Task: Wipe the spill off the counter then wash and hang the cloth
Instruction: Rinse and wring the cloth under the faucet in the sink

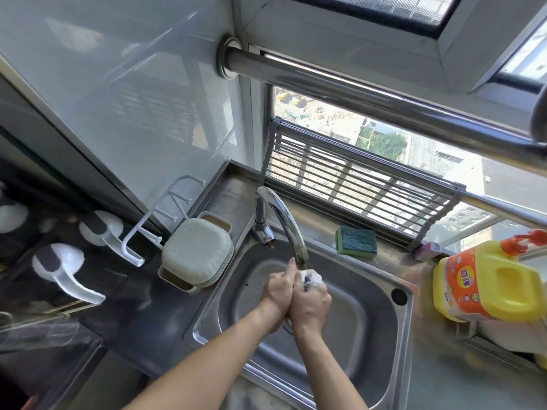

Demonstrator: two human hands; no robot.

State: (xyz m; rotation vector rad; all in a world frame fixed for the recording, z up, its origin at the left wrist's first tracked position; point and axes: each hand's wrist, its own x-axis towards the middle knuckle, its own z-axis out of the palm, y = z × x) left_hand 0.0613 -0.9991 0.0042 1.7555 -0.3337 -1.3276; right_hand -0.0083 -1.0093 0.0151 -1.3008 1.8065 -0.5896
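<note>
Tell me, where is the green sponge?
In the head view, the green sponge lies on the steel ledge behind the sink, right of the tap, below the window rack.

Yellow detergent jug (485,287): orange label, print blurred, perhaps Chinese; unreadable.

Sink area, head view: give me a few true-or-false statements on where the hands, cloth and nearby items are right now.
1. Both hands, the left hand and the right hand, are pressed together over the sink. True.
2. The cloth hangs on the white hook rack. False: it is bunched and sudsy between the hands, just below the faucet spout.
3. The green sponge lies in the basin. False: it sits on the ledge behind the sink.
4. The yellow detergent bottle stands right of the sink. True.
</note>
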